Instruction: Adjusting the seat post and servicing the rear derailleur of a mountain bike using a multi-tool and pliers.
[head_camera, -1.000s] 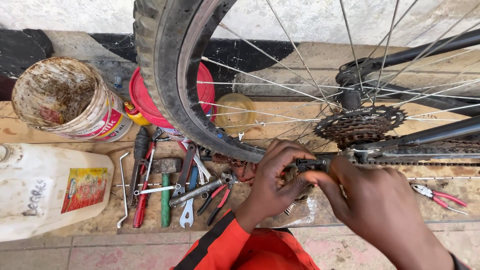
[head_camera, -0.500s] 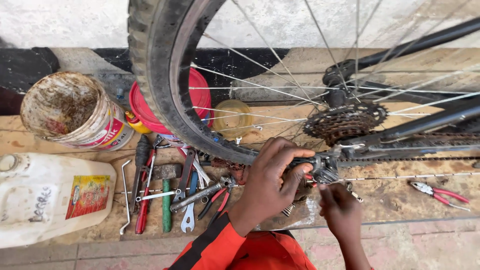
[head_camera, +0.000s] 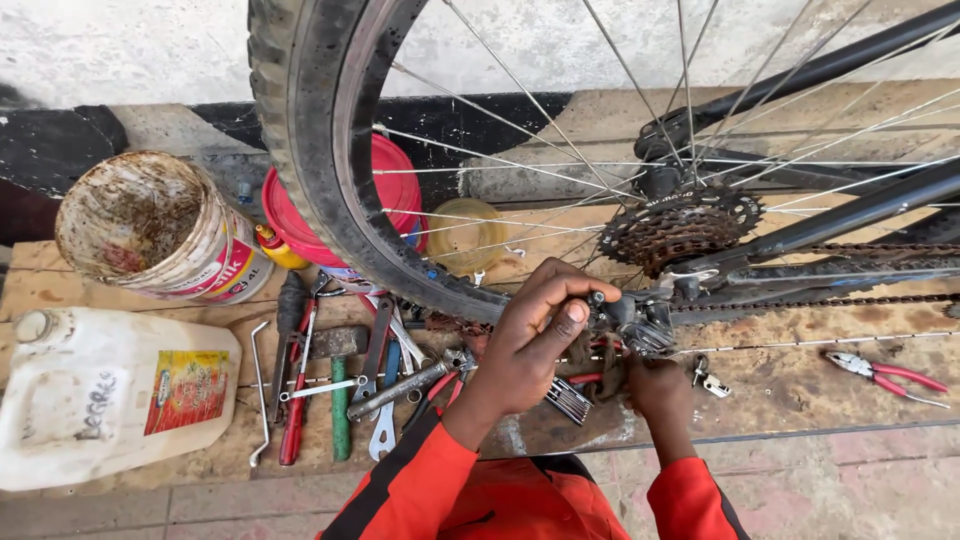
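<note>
A bicycle's rear wheel (head_camera: 320, 150) stands on a wooden board, with a rusty cassette (head_camera: 680, 225) and chain (head_camera: 850, 300) to its right. My left hand (head_camera: 530, 340) reaches in from below, thumb and fingers pinched on the top of the rear derailleur (head_camera: 630, 318). Just beneath it my right hand (head_camera: 655, 385) is curled around the derailleur's lower part; what is inside the fist is hidden. A folding hex-key set (head_camera: 570, 400) lies between my wrists. Both sleeves are orange-red.
Several wrenches, screwdrivers and a hammer (head_camera: 350, 370) lie left of my hands. Farther left are a white jerrycan (head_camera: 100, 400) and a rusty bucket (head_camera: 150, 220). A red tub (head_camera: 400, 190) sits behind the tyre. Red-handled pliers (head_camera: 885, 375) lie at the right.
My right hand has dropped from beside the derailleur to underneath it. My left hand has stayed on the derailleur, and the view has shifted slightly.
</note>
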